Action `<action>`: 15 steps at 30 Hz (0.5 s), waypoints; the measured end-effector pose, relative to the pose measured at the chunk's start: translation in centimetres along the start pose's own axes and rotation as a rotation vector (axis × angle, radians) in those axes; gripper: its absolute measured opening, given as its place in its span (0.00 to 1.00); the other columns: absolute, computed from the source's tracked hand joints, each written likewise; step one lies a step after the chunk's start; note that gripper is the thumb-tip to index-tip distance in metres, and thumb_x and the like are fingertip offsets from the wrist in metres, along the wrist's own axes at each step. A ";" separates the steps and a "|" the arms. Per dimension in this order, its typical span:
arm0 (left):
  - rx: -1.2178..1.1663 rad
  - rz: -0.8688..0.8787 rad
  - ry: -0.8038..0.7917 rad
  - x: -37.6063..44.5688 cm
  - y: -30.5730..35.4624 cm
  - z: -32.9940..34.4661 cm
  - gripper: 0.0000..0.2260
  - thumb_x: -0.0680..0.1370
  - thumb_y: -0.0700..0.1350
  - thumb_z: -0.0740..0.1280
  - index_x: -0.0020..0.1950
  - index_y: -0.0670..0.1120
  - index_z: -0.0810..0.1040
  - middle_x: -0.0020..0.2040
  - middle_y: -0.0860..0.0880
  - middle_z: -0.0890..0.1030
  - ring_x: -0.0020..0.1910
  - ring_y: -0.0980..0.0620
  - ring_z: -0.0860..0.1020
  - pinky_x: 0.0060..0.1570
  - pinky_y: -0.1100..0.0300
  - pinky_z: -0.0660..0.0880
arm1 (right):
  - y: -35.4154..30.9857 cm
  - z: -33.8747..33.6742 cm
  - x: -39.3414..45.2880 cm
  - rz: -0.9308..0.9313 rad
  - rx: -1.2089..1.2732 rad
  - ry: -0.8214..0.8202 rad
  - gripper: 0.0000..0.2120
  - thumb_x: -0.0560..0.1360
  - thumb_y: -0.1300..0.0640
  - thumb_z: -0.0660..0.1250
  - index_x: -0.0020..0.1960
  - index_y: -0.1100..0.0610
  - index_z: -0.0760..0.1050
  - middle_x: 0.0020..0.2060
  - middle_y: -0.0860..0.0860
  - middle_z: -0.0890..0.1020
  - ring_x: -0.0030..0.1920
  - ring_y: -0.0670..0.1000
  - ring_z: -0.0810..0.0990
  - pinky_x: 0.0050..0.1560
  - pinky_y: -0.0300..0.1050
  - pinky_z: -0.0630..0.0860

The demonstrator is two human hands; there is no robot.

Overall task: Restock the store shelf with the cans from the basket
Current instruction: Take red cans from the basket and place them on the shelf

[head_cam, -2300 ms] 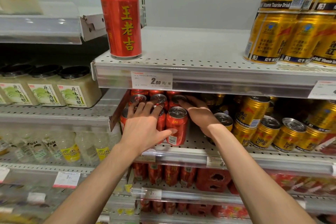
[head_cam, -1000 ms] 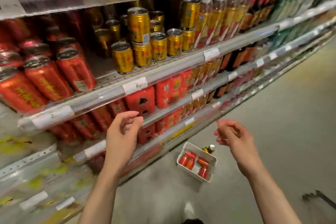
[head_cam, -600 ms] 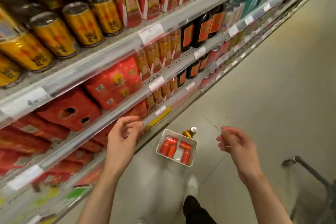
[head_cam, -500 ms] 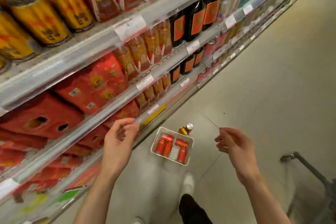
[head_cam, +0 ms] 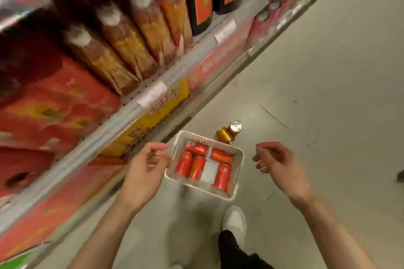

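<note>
Hands empty, both: left hand (head_cam: 145, 172) loosely curled, holding nothing, hanging just at nine o'clock of the basket (head_cam: 238, 160); right hand (head_cam: 278, 162) likewise slack and bare, off at three o'clock, apart from the rim. Between them, on the floor (head_cam: 317, 72), five red cans (head_cam: 197, 165) lying on their sides inside the white basket, with a gold can (head_cam: 225, 134) outside it, just past the rim at twelve o'clock. Further out, the shelf (head_cam: 153, 94) running from eight o'clock up to one o'clock, blurred, stacked with bottles (head_cam: 140, 26) and red cartons (head_cam: 43, 102); a white shoe (head_cam: 235, 223) at six o'clock. Changed within the last couple of seconds: hands gone from pressing red cans into their row on the shelf to swinging down bare, gaze dropped from shelf to floor, basket grown larger and nearer between the wrists. Meaning, probably: one batch placed, next fetch beginning, five cans left to lift. Likely next: reach lower, wrap fingers round a lying can in each hand. Risk: round cans rolling off under a hasty grasp.
</note>
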State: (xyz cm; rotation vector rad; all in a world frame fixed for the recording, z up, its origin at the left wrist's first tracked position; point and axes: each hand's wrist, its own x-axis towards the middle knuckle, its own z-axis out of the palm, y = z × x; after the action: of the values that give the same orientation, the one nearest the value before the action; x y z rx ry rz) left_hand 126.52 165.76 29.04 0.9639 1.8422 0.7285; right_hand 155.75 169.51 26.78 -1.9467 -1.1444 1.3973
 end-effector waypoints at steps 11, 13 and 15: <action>0.378 0.174 -0.256 14.3 -21.3 10.0 0.07 0.79 0.46 0.69 0.57 0.53 0.79 0.42 0.53 0.83 0.37 0.57 0.79 0.43 0.59 0.78 | 19.7 12.9 15.1 -0.139 -0.248 -0.083 0.06 0.79 0.49 0.69 0.55 0.48 0.81 0.46 0.48 0.85 0.48 0.50 0.84 0.53 0.54 0.81; 0.419 0.200 -0.313 15.8 -23.2 11.3 0.08 0.79 0.45 0.69 0.56 0.54 0.78 0.43 0.53 0.83 0.38 0.57 0.79 0.46 0.58 0.78 | 21.4 14.2 16.2 -0.171 -0.312 -0.092 0.07 0.79 0.49 0.69 0.56 0.48 0.80 0.47 0.46 0.84 0.48 0.47 0.83 0.48 0.45 0.79; 0.449 0.202 -0.360 17.2 -25.0 12.6 0.09 0.78 0.44 0.70 0.56 0.53 0.77 0.44 0.53 0.82 0.37 0.60 0.77 0.45 0.61 0.76 | 22.7 15.4 17.0 -0.205 -0.361 -0.108 0.07 0.79 0.49 0.69 0.56 0.46 0.79 0.46 0.42 0.83 0.47 0.43 0.82 0.44 0.38 0.75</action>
State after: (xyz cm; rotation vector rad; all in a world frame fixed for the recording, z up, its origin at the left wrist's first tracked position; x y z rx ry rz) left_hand 125.11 168.44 -3.67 1.4813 1.6280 0.2286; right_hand 151.56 170.41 -5.20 -1.9337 -1.6946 1.2668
